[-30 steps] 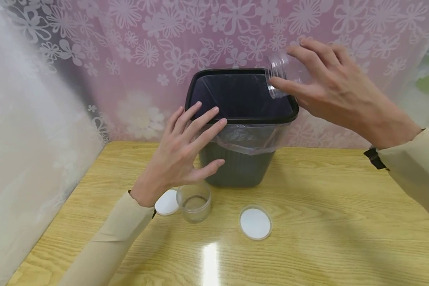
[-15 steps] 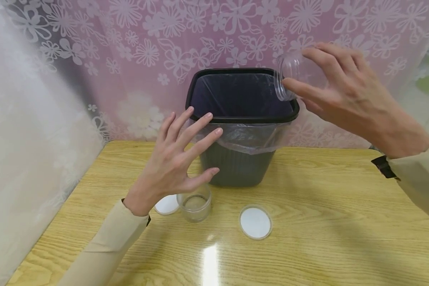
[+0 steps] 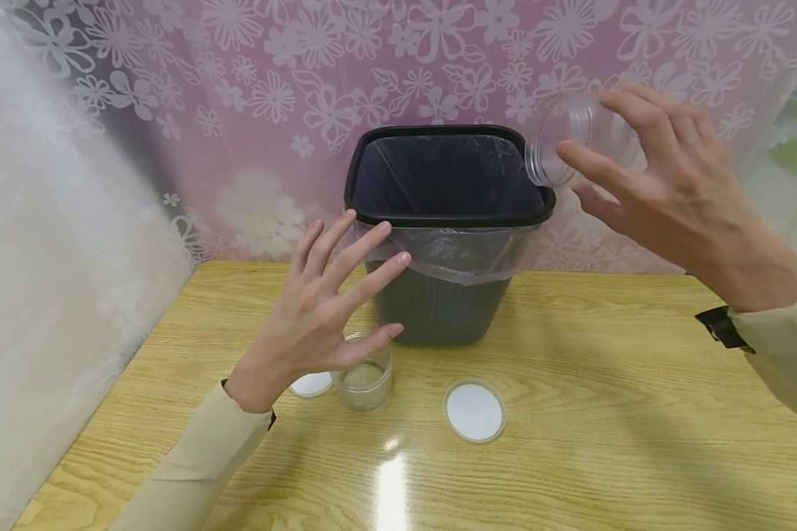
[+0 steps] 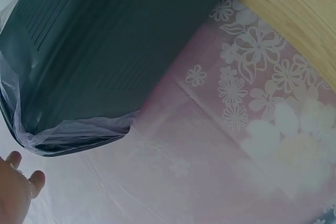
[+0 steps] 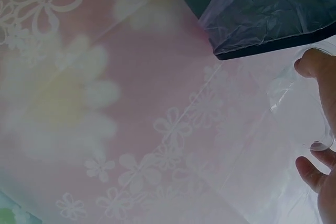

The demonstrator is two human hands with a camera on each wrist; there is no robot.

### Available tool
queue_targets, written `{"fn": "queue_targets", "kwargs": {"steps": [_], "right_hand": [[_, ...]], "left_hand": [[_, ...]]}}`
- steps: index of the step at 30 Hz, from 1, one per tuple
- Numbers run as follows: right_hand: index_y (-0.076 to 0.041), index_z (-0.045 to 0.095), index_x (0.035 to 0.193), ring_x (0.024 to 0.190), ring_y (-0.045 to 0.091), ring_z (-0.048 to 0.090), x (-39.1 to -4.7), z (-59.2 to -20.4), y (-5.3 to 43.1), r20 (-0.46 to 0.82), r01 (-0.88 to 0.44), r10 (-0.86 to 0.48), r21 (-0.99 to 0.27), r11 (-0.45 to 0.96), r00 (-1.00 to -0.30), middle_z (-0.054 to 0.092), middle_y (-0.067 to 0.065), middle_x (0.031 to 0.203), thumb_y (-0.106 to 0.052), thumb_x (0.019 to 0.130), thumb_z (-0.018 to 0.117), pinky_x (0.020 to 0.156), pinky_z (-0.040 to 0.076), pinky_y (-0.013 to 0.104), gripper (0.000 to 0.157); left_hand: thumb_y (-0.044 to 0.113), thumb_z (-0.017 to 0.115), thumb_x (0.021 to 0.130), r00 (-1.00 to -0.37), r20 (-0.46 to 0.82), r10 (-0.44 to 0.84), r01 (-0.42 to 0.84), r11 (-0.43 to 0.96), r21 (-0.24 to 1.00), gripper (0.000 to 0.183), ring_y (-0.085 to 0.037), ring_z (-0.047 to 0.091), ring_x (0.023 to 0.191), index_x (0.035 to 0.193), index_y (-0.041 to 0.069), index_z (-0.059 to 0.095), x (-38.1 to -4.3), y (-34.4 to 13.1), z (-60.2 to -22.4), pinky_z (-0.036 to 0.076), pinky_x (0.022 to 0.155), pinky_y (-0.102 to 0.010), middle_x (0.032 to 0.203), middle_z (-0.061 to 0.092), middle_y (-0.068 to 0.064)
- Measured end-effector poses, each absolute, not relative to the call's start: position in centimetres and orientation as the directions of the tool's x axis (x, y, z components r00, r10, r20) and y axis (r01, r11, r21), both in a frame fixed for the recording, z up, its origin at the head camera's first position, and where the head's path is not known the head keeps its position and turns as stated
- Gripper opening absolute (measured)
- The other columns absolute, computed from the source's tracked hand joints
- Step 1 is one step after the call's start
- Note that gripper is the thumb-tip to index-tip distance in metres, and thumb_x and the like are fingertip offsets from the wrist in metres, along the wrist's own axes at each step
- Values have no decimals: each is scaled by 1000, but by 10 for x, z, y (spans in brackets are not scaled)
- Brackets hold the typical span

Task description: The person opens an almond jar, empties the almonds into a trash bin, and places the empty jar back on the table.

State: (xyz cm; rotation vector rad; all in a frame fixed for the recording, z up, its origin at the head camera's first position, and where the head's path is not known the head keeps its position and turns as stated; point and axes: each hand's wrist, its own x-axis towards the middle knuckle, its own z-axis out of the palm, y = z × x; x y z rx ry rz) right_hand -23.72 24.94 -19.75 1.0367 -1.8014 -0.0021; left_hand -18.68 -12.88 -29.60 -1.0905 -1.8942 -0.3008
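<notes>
My right hand [image 3: 671,173] grips a clear plastic jar [image 3: 571,140], tipped on its side with its threaded mouth toward the bin. The jar is at the right rim of a dark trash bin [image 3: 438,310] with a clear liner folded over its edge. In the right wrist view the jar [image 5: 296,103] shows between thumb and fingers. My left hand [image 3: 312,313] is spread, fingers straight, holding nothing, in front of the bin's left side. Beneath it stands a second clear jar [image 3: 365,391], upright and partly hidden by the thumb.
Two white round lids lie on the wooden table [image 3: 604,457]: one lid [image 3: 474,411] right of the standing jar, another lid [image 3: 310,384] partly behind the left wrist. A pink floral curtain [image 3: 272,133] hangs behind the bin.
My right hand has drawn the jar to the right, from over the bin's opening to its right rim. The left hand has shifted slightly back and down, away from the rim.
</notes>
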Motion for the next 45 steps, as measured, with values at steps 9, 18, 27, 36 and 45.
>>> {"fn": "queue_targets", "kwargs": {"steps": [9, 18, 27, 36, 45], "right_hand": [[-17, 60, 124, 121, 51, 53, -224, -210, 251, 839, -638, -536, 362, 680, -96, 53, 27, 136, -16, 93, 71, 104, 45, 60, 33], [-18, 59, 120, 107, 51, 57, -219, -229, 259, 903, -605, -421, 293, 740, -78, 58, 23, 135, -27, 93, 69, 92, 47, 59, 30], [-14, 56, 120, 104, 52, 56, -211, -242, 267, 930, -601, -344, 203, 773, -128, 61, 25, 132, -53, 98, 55, 91, 51, 57, 45], [-12, 51, 122, 91, 51, 54, -202, -252, 274, 936, -585, -320, 177, 791, -149, 60, 27, 131, -69, 96, 44, 74, 50, 64, 63], [-8, 52, 121, 96, 52, 60, -200, -270, 285, 952, -605, -262, 117, 787, -157, 60, 26, 130, -70, 91, 52, 101, 56, 46, 69]], "left_hand": [[53, 61, 94, -196, 801, 566, 786, 579, -217, 60, -49, 40, 144, 143, 18, 58, -183, -130, -300, 26, 117, -70, 151, 53, -16], [54, 61, 93, -210, 798, 565, 788, 581, -204, 60, -49, 38, 146, 142, 19, 59, -177, -134, -306, 27, 116, -70, 151, 52, -16], [53, 64, 91, -208, 796, 569, 790, 577, -206, 61, -49, 39, 145, 141, 18, 60, -175, -137, -313, 28, 115, -70, 150, 53, -16], [53, 63, 91, -212, 790, 575, 789, 578, -209, 61, -48, 40, 144, 140, 18, 60, -170, -140, -316, 24, 119, -66, 150, 54, -16], [54, 58, 95, -193, 799, 570, 796, 567, -212, 56, -51, 43, 140, 137, 17, 63, -167, -143, -319, 28, 114, -70, 147, 57, -16]]}}
